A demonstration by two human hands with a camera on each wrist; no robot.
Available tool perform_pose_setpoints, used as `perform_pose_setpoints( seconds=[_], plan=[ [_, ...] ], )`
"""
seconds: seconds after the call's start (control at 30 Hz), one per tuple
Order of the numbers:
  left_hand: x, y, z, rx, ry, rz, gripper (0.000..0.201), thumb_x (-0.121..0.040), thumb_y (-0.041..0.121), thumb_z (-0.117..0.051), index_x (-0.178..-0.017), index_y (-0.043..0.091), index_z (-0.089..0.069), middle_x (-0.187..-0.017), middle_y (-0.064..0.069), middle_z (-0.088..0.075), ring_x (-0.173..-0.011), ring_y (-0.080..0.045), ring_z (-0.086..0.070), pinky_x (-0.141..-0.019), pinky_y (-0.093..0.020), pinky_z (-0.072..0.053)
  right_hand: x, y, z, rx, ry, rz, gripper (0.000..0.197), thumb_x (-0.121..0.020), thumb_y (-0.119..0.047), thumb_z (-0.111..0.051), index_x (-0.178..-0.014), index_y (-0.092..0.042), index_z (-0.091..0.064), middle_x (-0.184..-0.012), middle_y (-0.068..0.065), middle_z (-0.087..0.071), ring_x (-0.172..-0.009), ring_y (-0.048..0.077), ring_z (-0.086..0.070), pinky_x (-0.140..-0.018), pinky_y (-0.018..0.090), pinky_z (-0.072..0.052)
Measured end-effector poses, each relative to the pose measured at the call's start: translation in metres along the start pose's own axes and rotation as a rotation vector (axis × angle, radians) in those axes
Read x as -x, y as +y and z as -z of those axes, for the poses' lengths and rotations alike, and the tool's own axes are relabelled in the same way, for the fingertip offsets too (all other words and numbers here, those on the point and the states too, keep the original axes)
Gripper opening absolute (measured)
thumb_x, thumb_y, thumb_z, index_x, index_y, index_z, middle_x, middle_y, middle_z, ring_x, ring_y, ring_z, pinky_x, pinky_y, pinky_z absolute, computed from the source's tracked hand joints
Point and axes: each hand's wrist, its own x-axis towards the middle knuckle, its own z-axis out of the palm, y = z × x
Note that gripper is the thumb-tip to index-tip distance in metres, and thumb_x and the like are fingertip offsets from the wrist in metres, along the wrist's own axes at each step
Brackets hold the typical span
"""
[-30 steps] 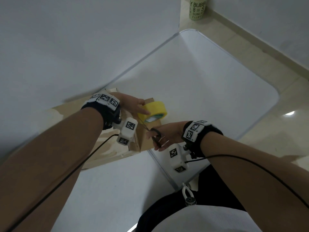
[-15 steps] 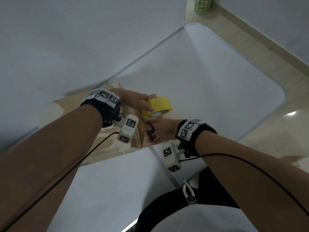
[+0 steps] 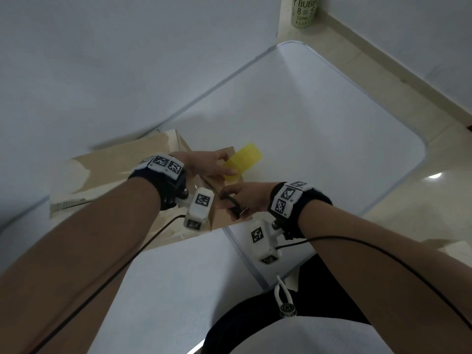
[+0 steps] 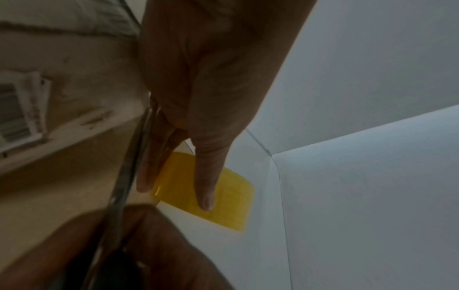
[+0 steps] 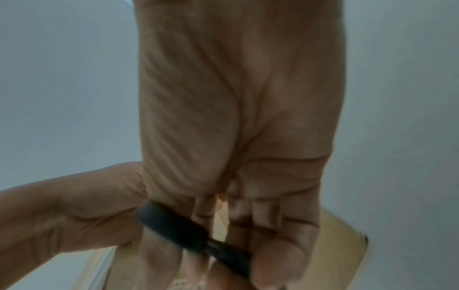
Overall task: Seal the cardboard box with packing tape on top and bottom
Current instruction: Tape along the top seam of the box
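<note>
The brown cardboard box (image 3: 109, 172) lies on the white table (image 3: 319, 118). My left hand (image 3: 204, 166) reaches over its right end with straight fingers and holds nothing. The yellow tape roll (image 3: 244, 159) is just beyond those fingertips, blurred, over the table by the box corner; the left wrist view shows it (image 4: 231, 208) past the thumb. My right hand (image 3: 245, 200) grips black-handled scissors (image 3: 231, 200) at the box's near right corner. The blades (image 4: 124, 176) run along the box edge. In the right wrist view, curled fingers wrap the handle (image 5: 174, 221).
A green printed cup (image 3: 304, 11) stands on the floor beyond the table's far corner. The table's rounded edge (image 3: 421, 154) and beige floor tiles lie to the right. A second white tabletop (image 3: 166, 290) sits under the box's near side.
My left hand has let go of the yellow roll, which now sits apart from the fingers beyond the box corner. The right hand with the scissors has moved in to the box.
</note>
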Motion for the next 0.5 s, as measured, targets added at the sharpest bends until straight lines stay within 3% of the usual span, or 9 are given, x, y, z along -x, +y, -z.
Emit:
perform_pose_setpoints(
  seconds=[0.07,0.13,0.2,0.27,0.3,0.37,0.43,0.5],
  plan=[
    [0.0,0.0,0.002,0.069,-0.031,0.007,0.05,-0.084,0.034,-0.071,-0.126,0.015,-0.05,-0.116,-0.013,-0.067,-0.095,-0.022,-0.07,-0.095,-0.043,-0.053,0.004,0.001,0.007,0.093,-0.032,-0.086,0.017,-0.089,-0.031,-0.066,-0.095,-0.019,-0.055,-0.068,0.003,-0.059,-0.058,0.014,-0.058,-0.059,0.023,-0.047],
    [0.007,0.005,0.007,0.123,-0.028,-0.004,0.033,-0.086,0.027,-0.069,-0.114,0.017,-0.056,-0.11,-0.01,-0.069,-0.09,-0.019,-0.069,-0.087,-0.032,-0.056,0.008,0.003,0.016,0.273,-0.054,-0.172,0.023,-0.088,-0.034,-0.067,-0.099,-0.017,-0.058,-0.074,0.003,-0.061,-0.066,0.015,-0.058,-0.071,0.028,-0.045],
    [0.01,0.008,0.014,0.15,0.001,-0.022,0.021,-0.089,0.018,-0.067,-0.108,0.018,-0.057,-0.102,-0.007,-0.069,-0.085,-0.018,-0.068,-0.075,-0.02,-0.057,0.011,0.01,0.026,0.501,0.0,-0.263,0.034,-0.085,-0.044,-0.067,-0.104,-0.017,-0.061,-0.077,-0.003,-0.06,-0.08,0.017,-0.056,-0.068,0.026,-0.044],
    [0.012,0.01,0.018,0.173,0.029,-0.033,0.025,-0.09,0.01,-0.064,-0.113,0.016,-0.056,-0.102,-0.01,-0.069,-0.084,-0.018,-0.068,-0.073,-0.019,-0.057,0.012,0.02,0.039,0.723,0.127,-0.345,0.049,-0.071,-0.063,-0.069,-0.09,-0.018,-0.066,-0.076,-0.007,-0.064,-0.082,0.019,-0.06,-0.069,0.024,-0.048],
    [0.012,0.01,0.021,0.191,0.038,-0.033,0.03,-0.09,0.008,-0.064,-0.117,0.016,-0.055,-0.104,-0.012,-0.069,-0.085,-0.019,-0.069,-0.077,-0.022,-0.057,0.011,0.026,0.046,0.801,0.187,-0.387,0.054,-0.064,-0.069,-0.069,-0.079,-0.018,-0.067,-0.077,-0.004,-0.067,-0.08,0.021,-0.064,-0.074,0.029,-0.053],
    [0.013,0.012,0.024,0.23,0.043,-0.021,0.036,-0.091,0.007,-0.063,-0.124,0.016,-0.052,-0.107,-0.016,-0.069,-0.088,-0.023,-0.07,-0.086,-0.03,-0.055,0.009,0.034,0.059,0.776,0.292,-0.428,0.046,-0.069,-0.061,-0.072,-0.069,-0.016,-0.064,-0.08,0.002,-0.067,-0.076,0.024,-0.064,-0.081,0.036,-0.055],
    [0.014,0.013,0.025,0.247,0.04,-0.013,0.037,-0.092,0.007,-0.062,-0.125,0.017,-0.05,-0.109,-0.019,-0.069,-0.09,-0.025,-0.07,-0.088,-0.033,-0.054,0.012,0.033,0.065,0.644,0.44,-0.397,0.029,-0.083,-0.042,-0.069,-0.088,-0.013,-0.066,-0.092,0.009,-0.063,-0.084,0.025,-0.06,-0.087,0.036,-0.053],
    [0.016,0.014,0.025,0.251,0.031,-0.012,0.036,-0.092,0.008,-0.061,-0.124,0.018,-0.049,-0.108,-0.019,-0.069,-0.089,-0.026,-0.07,-0.087,-0.032,-0.055,0.012,0.027,0.071,0.64,0.567,-0.414,0.041,-0.093,-0.036,-0.057,-0.119,-0.005,-0.06,-0.113,0.014,-0.062,-0.098,0.026,-0.059,-0.094,0.034,-0.047]
  ],
)
